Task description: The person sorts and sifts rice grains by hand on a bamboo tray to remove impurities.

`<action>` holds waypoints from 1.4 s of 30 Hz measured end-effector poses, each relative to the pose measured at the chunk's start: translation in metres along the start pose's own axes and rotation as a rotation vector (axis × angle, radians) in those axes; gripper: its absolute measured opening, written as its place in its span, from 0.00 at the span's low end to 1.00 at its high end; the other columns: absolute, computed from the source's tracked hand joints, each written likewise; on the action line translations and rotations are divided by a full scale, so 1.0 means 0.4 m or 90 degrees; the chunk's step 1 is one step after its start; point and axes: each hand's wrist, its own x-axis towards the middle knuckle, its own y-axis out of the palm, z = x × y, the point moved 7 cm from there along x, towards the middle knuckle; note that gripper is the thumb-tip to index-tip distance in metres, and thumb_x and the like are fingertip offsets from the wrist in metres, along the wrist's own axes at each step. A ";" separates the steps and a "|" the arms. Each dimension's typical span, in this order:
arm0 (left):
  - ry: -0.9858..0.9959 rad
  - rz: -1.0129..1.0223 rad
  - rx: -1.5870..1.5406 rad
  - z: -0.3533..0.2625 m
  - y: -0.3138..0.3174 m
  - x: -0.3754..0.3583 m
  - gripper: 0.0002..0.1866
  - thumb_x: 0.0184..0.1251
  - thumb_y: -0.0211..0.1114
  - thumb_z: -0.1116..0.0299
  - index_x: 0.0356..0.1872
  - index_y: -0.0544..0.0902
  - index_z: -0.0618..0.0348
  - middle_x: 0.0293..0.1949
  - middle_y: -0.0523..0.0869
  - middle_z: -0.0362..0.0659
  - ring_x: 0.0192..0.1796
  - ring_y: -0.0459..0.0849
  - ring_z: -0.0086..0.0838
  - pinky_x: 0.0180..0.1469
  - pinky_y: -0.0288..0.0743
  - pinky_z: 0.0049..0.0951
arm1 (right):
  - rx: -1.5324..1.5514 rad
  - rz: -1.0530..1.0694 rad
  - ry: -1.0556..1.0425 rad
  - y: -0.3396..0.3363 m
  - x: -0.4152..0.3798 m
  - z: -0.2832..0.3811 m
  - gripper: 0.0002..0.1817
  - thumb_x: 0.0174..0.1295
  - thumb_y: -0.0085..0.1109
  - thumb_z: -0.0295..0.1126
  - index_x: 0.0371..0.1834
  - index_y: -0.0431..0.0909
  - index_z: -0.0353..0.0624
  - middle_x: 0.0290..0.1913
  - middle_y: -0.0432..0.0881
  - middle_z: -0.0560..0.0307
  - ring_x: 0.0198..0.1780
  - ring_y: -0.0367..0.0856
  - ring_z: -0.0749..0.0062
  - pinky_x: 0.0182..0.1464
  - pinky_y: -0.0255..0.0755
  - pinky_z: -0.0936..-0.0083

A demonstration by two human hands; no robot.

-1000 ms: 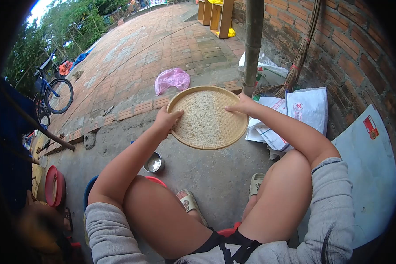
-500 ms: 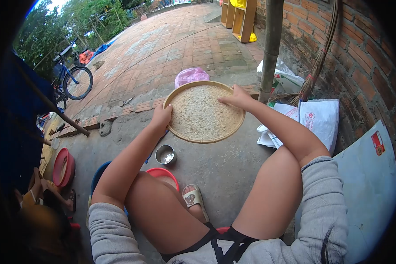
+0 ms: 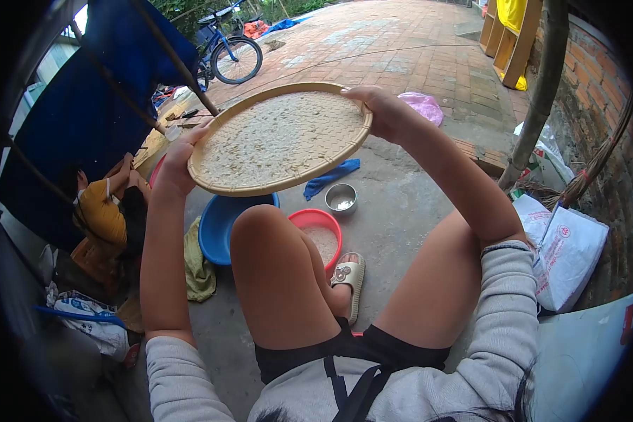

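Note:
A round woven winnowing tray [image 3: 283, 188] is held up in front of me, tilted, its left side lower. Pale grain [image 3: 260, 141], looking like rice, is spread over it, thicker toward the left, while the weave shows through on the right. My left hand [image 3: 178, 166] grips the left edge. On the opposite rim my right hand [image 3: 381, 112] is closed, thumb on top. Below the tray is a blue basin [image 3: 216, 243], partly hidden by it. Beside my knee sits a red basin [image 3: 338, 235] with grain inside, and behind that a metal bowl [image 3: 354, 202] with something whitish in it.
A blue cloth [image 3: 330, 178] lies by the bowl, a green cloth [image 3: 199, 264] by the blue basin. Another person [image 3: 105, 211] sits at the left. White sacks [image 3: 573, 253] and a wooden post [image 3: 541, 105] stand right. A pink bag [image 3: 422, 107] and bicycle [image 3: 235, 60] are farther off.
The tray has moved left and closer to me, still in both hands, and is now tilted. Its grain has shifted toward the left. My view has turned left, showing more of the blue basin.

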 end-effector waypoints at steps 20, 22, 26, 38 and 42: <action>0.090 0.095 -0.159 0.166 0.035 -0.242 0.20 0.65 0.45 0.68 0.55 0.66 0.69 0.42 0.80 0.54 0.43 0.82 0.34 0.49 0.76 0.34 | 0.000 -0.102 -0.018 0.039 -0.332 -0.009 0.18 0.64 0.44 0.35 0.48 0.69 0.28 0.39 0.79 0.44 0.36 0.82 0.67 0.41 0.79 0.76; 0.083 0.045 -0.144 0.171 0.021 -0.255 0.21 0.65 0.45 0.68 0.57 0.65 0.69 0.45 0.78 0.53 0.45 0.81 0.33 0.49 0.76 0.34 | -0.011 -0.098 0.004 0.063 -0.346 -0.016 0.18 0.64 0.42 0.33 0.47 0.68 0.26 0.40 0.78 0.41 0.38 0.82 0.66 0.42 0.79 0.73; 0.033 0.077 -0.181 0.119 -0.018 -0.346 0.23 0.65 0.44 0.68 0.59 0.63 0.70 0.51 0.75 0.54 0.49 0.79 0.35 0.52 0.75 0.35 | -0.023 -0.079 -0.013 0.200 -0.391 -0.058 0.16 0.64 0.44 0.32 0.46 0.67 0.28 0.37 0.78 0.47 0.36 0.81 0.71 0.41 0.79 0.76; 0.080 0.180 -0.132 0.101 0.067 -0.313 0.25 0.63 0.45 0.67 0.60 0.62 0.70 0.52 0.75 0.55 0.54 0.76 0.35 0.54 0.72 0.36 | -0.031 -0.114 0.015 0.099 -0.438 -0.013 0.15 0.64 0.43 0.31 0.47 0.65 0.28 0.33 0.77 0.49 0.33 0.82 0.68 0.40 0.79 0.73; 0.054 0.224 -0.143 0.091 0.088 -0.318 0.25 0.63 0.44 0.68 0.60 0.61 0.71 0.54 0.74 0.56 0.56 0.75 0.36 0.58 0.69 0.35 | -0.029 -0.138 0.005 0.153 -0.481 -0.006 0.16 0.63 0.43 0.30 0.48 0.64 0.27 0.40 0.76 0.45 0.39 0.81 0.67 0.42 0.79 0.71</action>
